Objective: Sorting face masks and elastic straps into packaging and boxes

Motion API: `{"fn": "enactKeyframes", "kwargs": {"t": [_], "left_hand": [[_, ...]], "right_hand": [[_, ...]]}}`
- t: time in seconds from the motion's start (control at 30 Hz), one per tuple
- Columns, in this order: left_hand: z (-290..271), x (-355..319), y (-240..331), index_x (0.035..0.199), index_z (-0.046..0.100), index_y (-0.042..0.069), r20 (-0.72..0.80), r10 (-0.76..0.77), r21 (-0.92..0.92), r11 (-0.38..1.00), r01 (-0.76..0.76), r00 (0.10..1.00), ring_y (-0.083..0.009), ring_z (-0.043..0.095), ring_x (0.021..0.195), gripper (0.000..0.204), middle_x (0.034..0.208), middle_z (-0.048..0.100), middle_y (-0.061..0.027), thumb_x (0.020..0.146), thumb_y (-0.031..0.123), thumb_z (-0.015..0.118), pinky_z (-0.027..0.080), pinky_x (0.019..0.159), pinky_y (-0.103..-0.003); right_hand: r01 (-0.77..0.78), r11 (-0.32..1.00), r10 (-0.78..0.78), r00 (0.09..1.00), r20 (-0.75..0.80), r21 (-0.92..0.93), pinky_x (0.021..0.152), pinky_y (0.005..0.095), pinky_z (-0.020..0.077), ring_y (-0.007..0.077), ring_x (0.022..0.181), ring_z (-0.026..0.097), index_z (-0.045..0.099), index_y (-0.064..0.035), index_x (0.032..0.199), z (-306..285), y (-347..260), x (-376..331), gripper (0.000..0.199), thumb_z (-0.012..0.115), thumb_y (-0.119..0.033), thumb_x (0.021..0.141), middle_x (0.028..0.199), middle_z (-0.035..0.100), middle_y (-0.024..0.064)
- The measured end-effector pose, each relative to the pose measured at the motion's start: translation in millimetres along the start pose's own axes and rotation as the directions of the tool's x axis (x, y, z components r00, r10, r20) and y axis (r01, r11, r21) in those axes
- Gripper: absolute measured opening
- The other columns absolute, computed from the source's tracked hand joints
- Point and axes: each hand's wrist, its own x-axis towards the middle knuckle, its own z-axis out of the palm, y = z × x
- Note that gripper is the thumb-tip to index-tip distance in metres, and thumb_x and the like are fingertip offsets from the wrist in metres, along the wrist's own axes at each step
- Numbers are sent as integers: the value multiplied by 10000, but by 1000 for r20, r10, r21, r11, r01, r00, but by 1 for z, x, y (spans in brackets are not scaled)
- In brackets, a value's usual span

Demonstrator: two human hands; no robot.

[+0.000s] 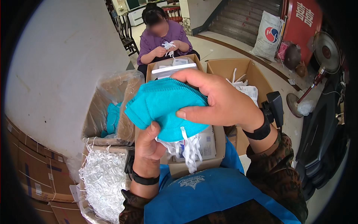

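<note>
A small stack of teal face masks (167, 100) with stitched edges is held up in front of me. My right hand (214, 99) closes on its right side, thumb on the near face and fingers over the top edge. My left hand (149, 142) grips the lower left corner, its thumb on the near face and its other fingers mostly hidden behind. White elastic straps (192, 149) dangle below the masks. Under them stands an open cardboard box (222, 147) with white printed packets (207, 143) inside.
A plastic-lined box (126, 108) at left holds more teal masks (113, 117); nearer is a box heaped with white straps (104, 183). At right, another carton (257, 76) holds white packets. Across from me, a seated person in purple (164, 37) handles white straps. A fan (324, 56) stands far right.
</note>
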Motion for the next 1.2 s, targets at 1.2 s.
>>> {"fn": "enactKeyframes", "kwargs": {"t": [1.2], "left_hand": [[-11,-2,9,1397,404,66,-17,165,-271,948,-164,986,-305,565,1174,610,1333,538,-119,977,507,432,466,995,-542]], "right_hand": [[-480,828,363,852,377,290,675,311,481,130,736,585,564,-23,1077,86,95,-75,239,500,-240,1000,785,591,57]]}}
